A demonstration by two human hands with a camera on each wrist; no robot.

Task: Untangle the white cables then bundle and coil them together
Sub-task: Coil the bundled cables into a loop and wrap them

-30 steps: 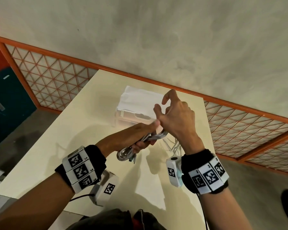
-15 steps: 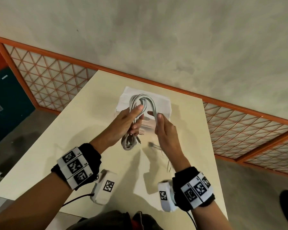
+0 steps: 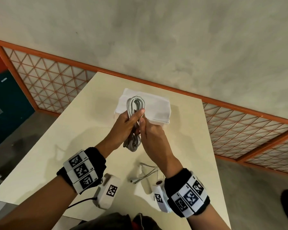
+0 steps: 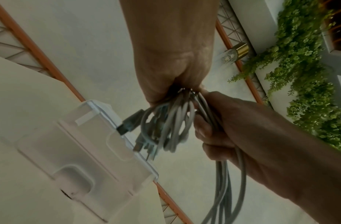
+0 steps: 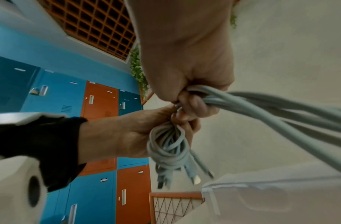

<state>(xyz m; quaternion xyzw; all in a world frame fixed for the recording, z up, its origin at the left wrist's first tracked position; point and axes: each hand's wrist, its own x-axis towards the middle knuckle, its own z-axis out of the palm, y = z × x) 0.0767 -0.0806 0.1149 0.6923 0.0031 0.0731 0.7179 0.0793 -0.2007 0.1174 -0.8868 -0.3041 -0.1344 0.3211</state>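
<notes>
Both hands [image 3: 123,128] [image 3: 152,135] clench coiled cables [image 3: 135,103]; plug ends [image 5: 194,178] visible only at wrist.

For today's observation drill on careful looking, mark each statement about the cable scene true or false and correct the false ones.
1. The left hand grips the coiled white cables. True.
2. The right hand rests flat on the table. False: it is raised and grips cable strands beside the left hand.
3. The coil lies on the table. False: it is held up, in front of a white box.
4. Loose cable ends lie on the table near the right wrist. True.
</notes>
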